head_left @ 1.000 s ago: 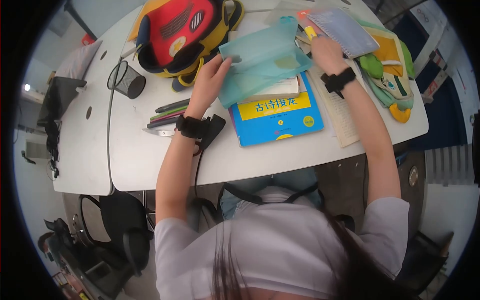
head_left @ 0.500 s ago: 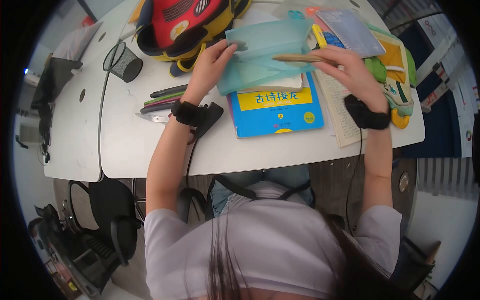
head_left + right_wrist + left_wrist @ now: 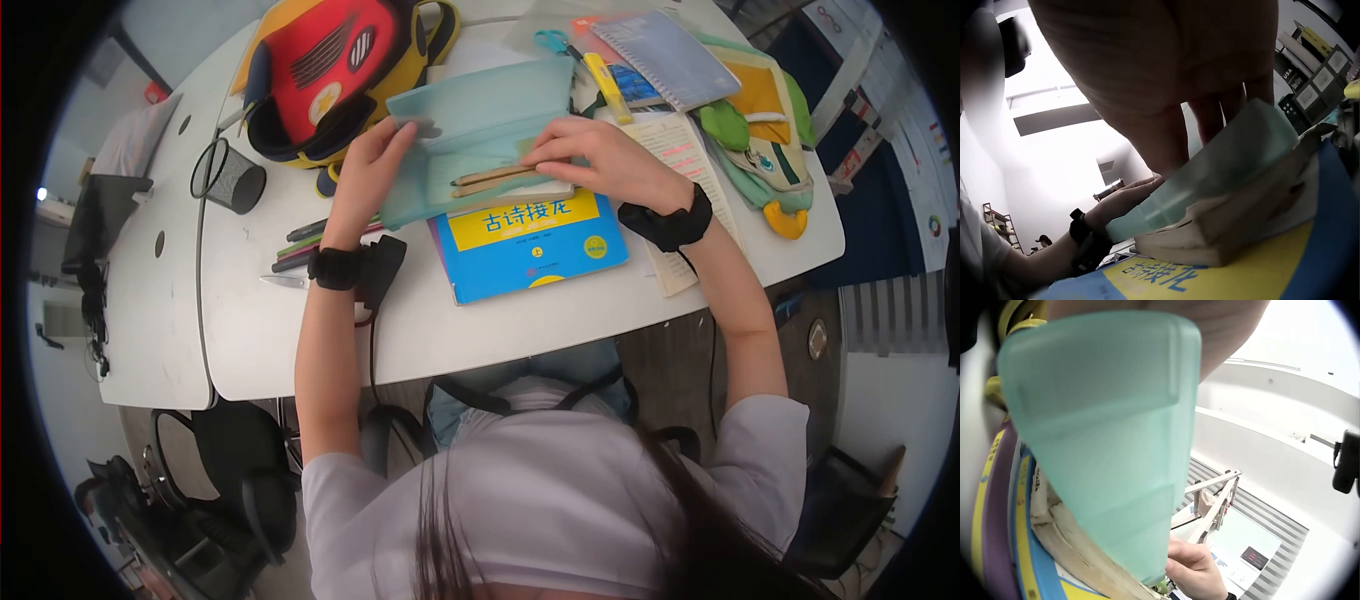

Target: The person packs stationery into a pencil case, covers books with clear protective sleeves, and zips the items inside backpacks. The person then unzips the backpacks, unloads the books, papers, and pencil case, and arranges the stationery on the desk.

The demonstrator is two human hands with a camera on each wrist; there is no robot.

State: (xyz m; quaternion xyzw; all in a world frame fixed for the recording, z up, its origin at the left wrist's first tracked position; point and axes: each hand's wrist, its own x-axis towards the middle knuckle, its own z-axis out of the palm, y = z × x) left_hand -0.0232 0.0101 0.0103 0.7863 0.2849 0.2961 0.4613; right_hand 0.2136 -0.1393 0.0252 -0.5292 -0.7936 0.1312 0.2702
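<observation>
A translucent teal pencil case [image 3: 490, 100] lies with its lid up on a thick worn book [image 3: 1072, 540], which rests on a blue and yellow book [image 3: 540, 262]. My left hand [image 3: 368, 172] grips the case at its left end, thumb over the edge. Over the case's right part is my right hand [image 3: 610, 165], its fingers pinching the right ends of wooden pencils [image 3: 490, 182] that lie along the tray. From the right wrist view, those fingers reach down behind the case wall [image 3: 1235, 156], which hides their tips.
A red car-shaped backpack [image 3: 330, 70] and a mesh pen cup [image 3: 240, 185] stand left. Pens [image 3: 300, 245] and scissors [image 3: 285, 281] lie near my left wrist. Rightward are a yellow highlighter [image 3: 606, 85], a spiral notebook [image 3: 670, 60], printed pages [image 3: 680, 150] and a green-yellow bag [image 3: 765, 140].
My right hand first reached beside the notebook, then brought the pencils left and lowered them into the case. The case now stands wider open; my left hand keeps its grip there.
</observation>
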